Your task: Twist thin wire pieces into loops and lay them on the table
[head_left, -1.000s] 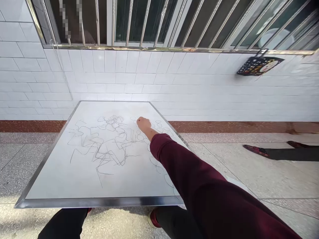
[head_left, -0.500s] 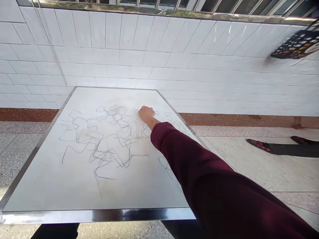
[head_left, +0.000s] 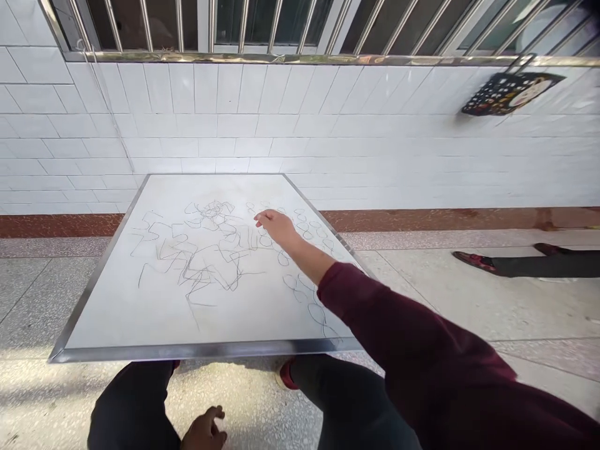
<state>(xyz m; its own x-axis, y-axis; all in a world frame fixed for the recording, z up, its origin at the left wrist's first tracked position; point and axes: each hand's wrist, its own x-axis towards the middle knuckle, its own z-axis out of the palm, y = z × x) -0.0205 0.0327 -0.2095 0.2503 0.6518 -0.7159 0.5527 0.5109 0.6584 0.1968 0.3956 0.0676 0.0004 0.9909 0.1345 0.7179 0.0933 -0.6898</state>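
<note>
A white board with a metal frame lies tilted in front of me, its far edge near the tiled wall. Black scribbles and small loops cover it. My right hand, on a dark red sleeve, rests on the board's upper right among the loops. Its fingers are pressed together and point left; what they hold, if anything, is hidden. My left hand hangs low beside my left knee, below the board's near edge, loosely half-curled with nothing in it.
A white tiled wall with a barred window stands behind the board. A black perforated basket hangs at the upper right. Another person's legs and red shoes lie on the floor to the right.
My right hand has slid down and right across the board and opened from a fist to a flatter shape. My left hand has come into view at the bottom. The view tilted up.
</note>
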